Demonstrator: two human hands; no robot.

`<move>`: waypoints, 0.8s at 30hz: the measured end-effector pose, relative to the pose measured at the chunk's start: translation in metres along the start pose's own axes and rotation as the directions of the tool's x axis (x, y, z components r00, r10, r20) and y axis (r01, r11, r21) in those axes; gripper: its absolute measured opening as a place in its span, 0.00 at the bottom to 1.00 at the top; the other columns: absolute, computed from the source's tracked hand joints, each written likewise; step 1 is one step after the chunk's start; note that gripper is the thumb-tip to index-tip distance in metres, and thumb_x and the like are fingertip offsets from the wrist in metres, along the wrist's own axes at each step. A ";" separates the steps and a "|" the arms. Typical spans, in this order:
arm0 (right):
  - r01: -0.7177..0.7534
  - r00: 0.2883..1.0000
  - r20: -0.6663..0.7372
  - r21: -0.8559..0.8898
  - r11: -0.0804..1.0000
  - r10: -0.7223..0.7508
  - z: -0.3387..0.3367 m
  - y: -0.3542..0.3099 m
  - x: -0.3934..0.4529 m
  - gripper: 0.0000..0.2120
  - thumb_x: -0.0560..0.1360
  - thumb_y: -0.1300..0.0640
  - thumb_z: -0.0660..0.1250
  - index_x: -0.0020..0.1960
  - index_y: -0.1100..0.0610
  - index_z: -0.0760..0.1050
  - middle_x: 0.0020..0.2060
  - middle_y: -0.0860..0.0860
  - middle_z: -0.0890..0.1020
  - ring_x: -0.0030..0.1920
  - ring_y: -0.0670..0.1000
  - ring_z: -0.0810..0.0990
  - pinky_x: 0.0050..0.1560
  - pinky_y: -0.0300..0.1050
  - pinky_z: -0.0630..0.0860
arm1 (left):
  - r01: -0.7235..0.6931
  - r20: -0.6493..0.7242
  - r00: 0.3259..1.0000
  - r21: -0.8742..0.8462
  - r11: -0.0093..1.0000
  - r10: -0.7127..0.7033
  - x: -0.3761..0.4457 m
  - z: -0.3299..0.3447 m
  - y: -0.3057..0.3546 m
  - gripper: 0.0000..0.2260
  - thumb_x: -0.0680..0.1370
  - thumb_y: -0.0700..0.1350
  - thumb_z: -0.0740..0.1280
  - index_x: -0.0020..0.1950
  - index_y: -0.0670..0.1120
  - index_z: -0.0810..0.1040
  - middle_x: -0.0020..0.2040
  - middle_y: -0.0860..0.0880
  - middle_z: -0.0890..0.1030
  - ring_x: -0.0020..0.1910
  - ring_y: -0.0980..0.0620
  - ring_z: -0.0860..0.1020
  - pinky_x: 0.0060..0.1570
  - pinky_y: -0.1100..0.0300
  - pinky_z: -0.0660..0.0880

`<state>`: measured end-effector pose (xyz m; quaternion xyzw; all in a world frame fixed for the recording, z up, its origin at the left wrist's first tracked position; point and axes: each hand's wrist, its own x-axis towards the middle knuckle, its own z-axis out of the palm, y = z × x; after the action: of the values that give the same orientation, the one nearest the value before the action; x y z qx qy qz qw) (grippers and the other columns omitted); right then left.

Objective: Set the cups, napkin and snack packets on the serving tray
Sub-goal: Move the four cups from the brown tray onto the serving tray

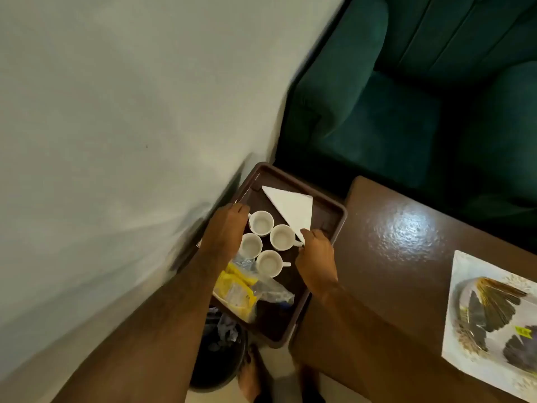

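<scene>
A dark brown serving tray (294, 176) hangs in the air to the left of the table, carried by both hands. My left hand (225, 229) grips its left rim beside a white cup (261, 223). My right hand (316, 257) grips the right rim, touching the tip of the folded white triangular napkin (292, 207). Three more white cups (282, 237) (250, 245) (268, 263) stand empty and upright in a cluster at mid-tray. Yellow snack packets (236, 293) and a clear wrapper (274, 290) lie at the near end.
A glossy brown table (392, 242) is right of the tray, with a feather-patterned white mat (494, 315) on it. A green sofa (406, 97) is behind. A white wall (116, 112) is close on the left. A black bin (215, 359) and my bare foot (251, 373) are below.
</scene>
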<state>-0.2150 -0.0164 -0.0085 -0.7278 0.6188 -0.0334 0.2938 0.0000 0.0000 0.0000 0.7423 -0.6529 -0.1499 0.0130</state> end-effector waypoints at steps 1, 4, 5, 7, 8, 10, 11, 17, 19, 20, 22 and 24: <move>-0.010 1.000 0.011 0.005 1.000 0.010 0.003 0.002 0.002 0.22 0.76 0.71 0.68 0.68 0.59 0.76 0.61 0.56 0.79 0.62 0.57 0.77 0.62 0.50 0.78 | -0.010 0.026 1.000 0.016 1.000 0.010 0.003 0.004 -0.002 0.13 0.82 0.36 0.63 0.65 0.42 0.78 0.64 0.43 0.81 0.64 0.44 0.79 0.64 0.52 0.73; -0.025 1.000 0.002 0.031 0.999 0.025 0.011 0.004 0.003 0.17 0.78 0.68 0.68 0.65 0.59 0.79 0.59 0.55 0.80 0.59 0.56 0.79 0.58 0.47 0.78 | -0.043 0.077 0.996 0.036 0.998 0.040 0.011 0.013 -0.006 0.12 0.82 0.37 0.62 0.64 0.45 0.77 0.65 0.46 0.80 0.64 0.45 0.78 0.63 0.54 0.73; -0.019 1.000 -0.001 0.035 0.999 0.019 0.013 0.004 0.004 0.15 0.78 0.67 0.68 0.64 0.59 0.80 0.57 0.55 0.80 0.57 0.56 0.79 0.56 0.46 0.77 | -0.044 0.091 0.995 0.030 0.999 0.041 0.013 0.015 -0.007 0.11 0.82 0.37 0.63 0.63 0.45 0.77 0.64 0.46 0.80 0.64 0.45 0.78 0.63 0.54 0.74; -0.009 1.000 -0.019 0.054 0.999 0.010 0.018 0.008 0.007 0.12 0.79 0.66 0.68 0.61 0.60 0.82 0.55 0.55 0.81 0.54 0.56 0.80 0.53 0.44 0.75 | -0.040 0.075 0.996 -0.012 0.999 0.041 0.018 0.018 -0.008 0.09 0.82 0.37 0.64 0.60 0.45 0.78 0.62 0.45 0.80 0.62 0.45 0.78 0.60 0.53 0.76; -0.006 0.999 -0.037 0.057 0.998 0.009 0.019 0.008 0.007 0.11 0.79 0.65 0.68 0.60 0.60 0.83 0.53 0.55 0.81 0.53 0.56 0.80 0.51 0.44 0.75 | -0.030 0.063 0.997 -0.038 0.999 0.033 0.019 0.018 -0.008 0.08 0.81 0.37 0.65 0.59 0.44 0.78 0.61 0.44 0.80 0.61 0.44 0.78 0.59 0.52 0.77; -0.018 0.999 -0.046 0.064 0.998 0.021 0.023 0.012 0.009 0.10 0.80 0.65 0.68 0.58 0.60 0.84 0.51 0.55 0.82 0.50 0.55 0.80 0.48 0.43 0.74 | -0.024 0.076 0.997 -0.046 0.999 0.027 0.024 0.020 -0.008 0.05 0.81 0.38 0.66 0.56 0.43 0.79 0.59 0.44 0.79 0.60 0.44 0.78 0.58 0.52 0.78; -0.027 0.998 -0.049 0.073 0.997 0.031 0.024 0.013 0.010 0.10 0.79 0.65 0.68 0.58 0.59 0.84 0.51 0.55 0.82 0.50 0.55 0.80 0.48 0.42 0.73 | -0.026 0.081 0.996 -0.035 0.999 0.029 0.025 0.022 -0.009 0.04 0.82 0.39 0.66 0.55 0.43 0.79 0.59 0.43 0.78 0.60 0.45 0.78 0.58 0.52 0.78; -0.066 0.996 -0.055 0.119 0.991 0.073 0.031 0.019 0.015 0.10 0.80 0.66 0.68 0.58 0.59 0.85 0.53 0.56 0.84 0.52 0.56 0.81 0.56 0.49 0.80 | -0.003 0.104 0.995 -0.034 0.999 0.006 0.034 0.029 -0.015 0.09 0.84 0.41 0.64 0.57 0.42 0.83 0.60 0.42 0.79 0.60 0.46 0.78 0.58 0.56 0.74; -0.089 0.992 -0.072 0.156 0.984 0.101 0.032 0.020 0.015 0.10 0.79 0.67 0.68 0.55 0.59 0.86 0.51 0.55 0.85 0.50 0.55 0.82 0.56 0.51 0.81 | 0.011 0.117 0.993 -0.044 0.999 -0.006 0.035 0.029 -0.015 0.10 0.84 0.41 0.63 0.59 0.42 0.83 0.60 0.42 0.80 0.59 0.45 0.79 0.56 0.57 0.75; -0.103 0.990 -0.080 0.179 0.978 0.119 0.032 0.021 0.015 0.09 0.79 0.67 0.68 0.52 0.59 0.86 0.48 0.55 0.85 0.48 0.54 0.82 0.56 0.52 0.82 | 0.014 0.129 0.992 -0.042 0.999 -0.008 0.034 0.029 -0.015 0.10 0.84 0.41 0.62 0.59 0.42 0.83 0.60 0.42 0.80 0.59 0.44 0.80 0.55 0.57 0.75; -0.134 0.983 -0.094 0.217 0.967 0.157 0.033 0.023 0.013 0.09 0.78 0.67 0.68 0.47 0.59 0.85 0.43 0.53 0.85 0.44 0.52 0.82 0.52 0.54 0.83 | 0.023 0.129 0.991 -0.034 0.999 -0.018 0.032 0.029 -0.015 0.11 0.84 0.40 0.62 0.59 0.41 0.83 0.59 0.41 0.80 0.59 0.44 0.80 0.53 0.57 0.74; -0.150 0.975 -0.125 0.249 0.957 0.185 0.031 0.025 0.010 0.09 0.79 0.66 0.68 0.43 0.59 0.85 0.39 0.52 0.84 0.40 0.51 0.82 0.48 0.55 0.83 | 0.024 0.109 0.994 -0.028 0.999 -0.021 0.027 0.029 -0.014 0.11 0.84 0.40 0.61 0.59 0.41 0.83 0.59 0.42 0.80 0.58 0.44 0.80 0.52 0.57 0.73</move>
<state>-0.2220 -0.0154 -0.0491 -0.6277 0.6898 -0.1361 0.3343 0.0097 -0.0195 -0.0361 0.7402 -0.6420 -0.1996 -0.0132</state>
